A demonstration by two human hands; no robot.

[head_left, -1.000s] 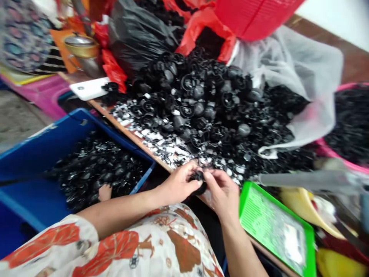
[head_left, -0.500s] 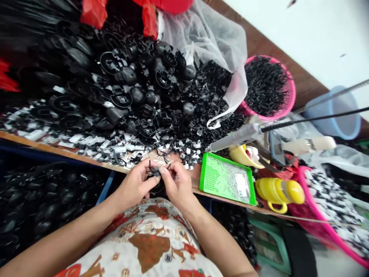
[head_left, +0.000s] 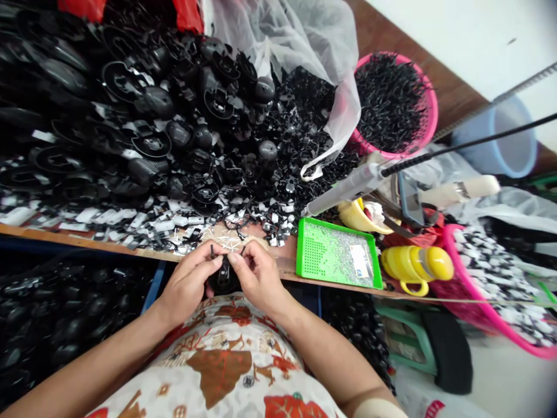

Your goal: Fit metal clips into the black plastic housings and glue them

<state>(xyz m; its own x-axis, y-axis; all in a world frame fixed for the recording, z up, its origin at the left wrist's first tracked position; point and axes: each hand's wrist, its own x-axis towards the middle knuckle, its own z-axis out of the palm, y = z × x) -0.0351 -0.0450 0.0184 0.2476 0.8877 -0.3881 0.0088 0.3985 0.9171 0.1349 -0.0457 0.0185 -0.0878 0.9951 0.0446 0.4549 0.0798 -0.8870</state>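
Observation:
At the bench's front edge, my left hand [head_left: 191, 281] and my right hand [head_left: 256, 273] meet around a black plastic part [head_left: 224, 273]. Fingers and thumbs of both hands are closed on it from either side, and thin black ends stick up past each index finger. The lower end of the part hangs just above my patterned clothing. What exactly the fingertips pinch is too small to make out. Just beyond my hands lie thin pale pins [head_left: 224, 237] and small white and black pieces [head_left: 278, 223].
Black rounded housings [head_left: 152, 142] are heaped at the back left. To the right are a green tray [head_left: 300, 252] of tiny metal pieces, a grey electric screwdriver [head_left: 343, 188] on a coiled cord, a yellow bottle [head_left: 413, 264] and a pink basket [head_left: 430, 110] of black strips.
The view has shifted, so the bench contents sit further left and higher. Both hands stay together, and the held black part is turned so that its long body now shows below the fingertips.

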